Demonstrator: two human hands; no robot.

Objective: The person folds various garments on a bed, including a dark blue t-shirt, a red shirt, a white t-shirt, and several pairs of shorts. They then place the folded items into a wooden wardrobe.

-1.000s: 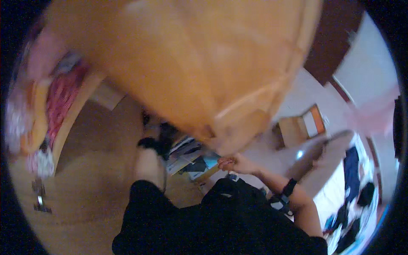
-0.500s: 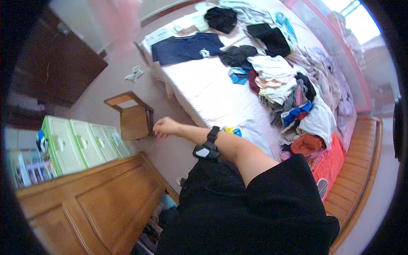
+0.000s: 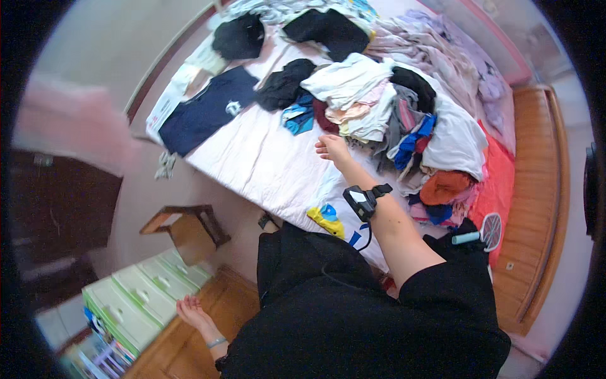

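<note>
My right hand [image 3: 332, 150], with a black strapped device [image 3: 363, 201] on the wrist, reaches over the bed beside the heap of clothes. Its fingers are loosely bent and nothing shows in them. Closest to it are the white garments [image 3: 347, 82], a dark red piece [image 3: 324, 115] and a blue garment [image 3: 298, 115]. Down at the lower left, my left hand [image 3: 194, 312] is open and holds nothing, a band around its wrist. It hangs in front of the green and white drawers [image 3: 148, 290]. A dark navy T-shirt [image 3: 205, 114] lies spread flat at the bed's far left.
Black garments [image 3: 328, 31] and rumpled bedding [image 3: 435, 50] cover the back of the bed. A wooden stool [image 3: 189, 237] stands on the floor by the bed. At right are an electric swatter [image 3: 490, 232] and the wooden headboard [image 3: 536, 208]. Pink cloth [image 3: 76, 126] hangs at left.
The view has swung toward the bed. My right hand has gone from above the floor near the stool to over the bed beside the clothes. My left hand has come into view.
</note>
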